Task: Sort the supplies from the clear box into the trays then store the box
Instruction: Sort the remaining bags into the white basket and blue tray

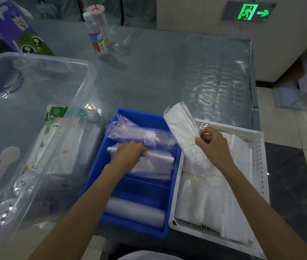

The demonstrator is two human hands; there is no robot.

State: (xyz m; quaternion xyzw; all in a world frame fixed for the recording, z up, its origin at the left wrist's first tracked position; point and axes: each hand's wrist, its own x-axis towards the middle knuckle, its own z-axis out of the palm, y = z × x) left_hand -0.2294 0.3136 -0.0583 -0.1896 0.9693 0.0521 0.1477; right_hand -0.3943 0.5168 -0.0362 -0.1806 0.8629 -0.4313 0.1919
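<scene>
The left hand [129, 153] grips a clear bag roll [158, 156] in the blue tray [96, 166]; the right hand [212, 145] pinches a banded white bag bundle [181, 126] above the white tray [257, 145] — slick film may slip from that pinch and land in the wrong tray.

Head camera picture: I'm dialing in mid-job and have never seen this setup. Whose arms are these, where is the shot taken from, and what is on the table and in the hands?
There is no machine here: these are a person's two bare arms, filmed by a wide-angle camera on their head looking down. The left hand grips a clear plastic roll in the blue divided tray. The right hand pinches a banded bundle of white bags, raised above the white perforated tray, which already holds similar white bags. To the left stands the clear box, with a white spoon and lids showing through it. Two bottles stand at the far side of the table.
</scene>
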